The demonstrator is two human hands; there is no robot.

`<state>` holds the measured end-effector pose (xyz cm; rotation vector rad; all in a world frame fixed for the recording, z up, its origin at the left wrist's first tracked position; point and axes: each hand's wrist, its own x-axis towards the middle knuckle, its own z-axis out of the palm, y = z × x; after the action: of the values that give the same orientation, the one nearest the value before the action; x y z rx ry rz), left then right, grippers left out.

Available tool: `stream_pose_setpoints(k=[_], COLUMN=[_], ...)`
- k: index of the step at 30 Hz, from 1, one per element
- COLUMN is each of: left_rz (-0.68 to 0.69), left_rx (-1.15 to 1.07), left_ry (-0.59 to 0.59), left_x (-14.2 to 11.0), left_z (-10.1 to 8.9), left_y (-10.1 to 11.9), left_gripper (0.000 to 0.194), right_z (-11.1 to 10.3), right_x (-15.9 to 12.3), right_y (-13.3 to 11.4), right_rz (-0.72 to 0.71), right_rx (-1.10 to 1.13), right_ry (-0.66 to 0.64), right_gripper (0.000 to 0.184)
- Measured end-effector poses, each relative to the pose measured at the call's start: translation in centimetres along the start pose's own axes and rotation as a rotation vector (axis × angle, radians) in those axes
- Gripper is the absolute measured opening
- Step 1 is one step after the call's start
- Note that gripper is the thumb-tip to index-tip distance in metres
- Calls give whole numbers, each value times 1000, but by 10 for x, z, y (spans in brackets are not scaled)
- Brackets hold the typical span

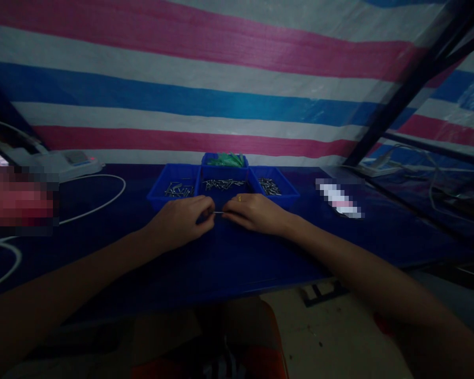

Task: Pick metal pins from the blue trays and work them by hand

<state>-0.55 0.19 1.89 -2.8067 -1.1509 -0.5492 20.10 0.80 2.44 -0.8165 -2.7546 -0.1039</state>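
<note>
My left hand (181, 218) and my right hand (255, 213) rest on the dark blue table (237, 252), fingertips meeting. Between them they pinch a small thin metal pin (218, 212). A ring shows on a finger of my right hand. Just beyond the hands stand blue trays: the left tray (174, 190), the middle tray (224, 185) and the right tray (274, 187) hold several small metal parts. A rear tray (225, 160) holds green pieces.
A white cable (102, 202) loops across the table's left side, beside a white device (69, 160). A pixelated patch lies at the left and another (339, 199) at the right. A dark metal frame (411, 89) rises at the right. A striped tarp hangs behind.
</note>
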Motion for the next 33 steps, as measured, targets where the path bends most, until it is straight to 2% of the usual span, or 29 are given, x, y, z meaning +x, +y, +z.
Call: stream_pose_setpoints(k=[5, 10, 13, 16, 20, 25, 28, 33], left_rz=[124, 216, 192, 84, -11, 42, 75, 18], left_rx=[-65, -36, 9, 46, 57, -52, -71, -65], left_ry=[61, 86, 125, 157, 70, -84, -120, -126], left_x=[-3, -6, -6, -4, -2, -1, -1, 0], left_z=[3, 4, 2, -1, 0, 6, 6, 3], left_y=[3, 5, 4, 3, 2, 2, 3, 5], left_gripper=[12, 17, 17, 16, 16, 12, 13, 10], right_z=[8, 8, 5, 2, -3, -3, -1, -1], right_x=[1, 1, 2, 2, 0, -2, -2, -2], right_y=[2, 0, 1, 3, 2, -3, -4, 1], right_rz=[-25, -47, -9, 17, 16, -121, -171, -112], right_rx=[100, 162, 131, 90, 17, -39, -55, -56], right_ry=[-79, -87, -69, -21, 70, 118, 137, 85], right_gripper=[22, 20, 24, 28, 31, 32, 33, 32])
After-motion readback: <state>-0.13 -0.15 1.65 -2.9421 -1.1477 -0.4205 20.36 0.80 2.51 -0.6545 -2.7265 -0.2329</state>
